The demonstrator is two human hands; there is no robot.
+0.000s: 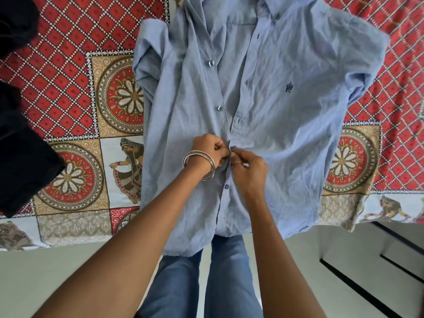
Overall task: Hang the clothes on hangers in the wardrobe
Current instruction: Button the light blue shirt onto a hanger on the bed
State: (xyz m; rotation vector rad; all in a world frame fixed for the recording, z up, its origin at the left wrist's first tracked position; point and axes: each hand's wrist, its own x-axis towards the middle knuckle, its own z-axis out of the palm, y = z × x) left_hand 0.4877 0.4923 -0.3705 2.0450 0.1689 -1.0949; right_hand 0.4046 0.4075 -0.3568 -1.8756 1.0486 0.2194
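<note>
Both hands at the button line of a blue shirt [263, 106] spread on the bed.

The shirt lies front up on the patterned bedspread [87, 92], collar away from the person, hem hanging over the near edge. The left hand [210, 149], two bangles [199, 165] on its wrist, and the right hand [249, 167] meet mid-front, fingers of each pinching the shirt edge. Dark clothes [20, 138] lie at left.
</note>
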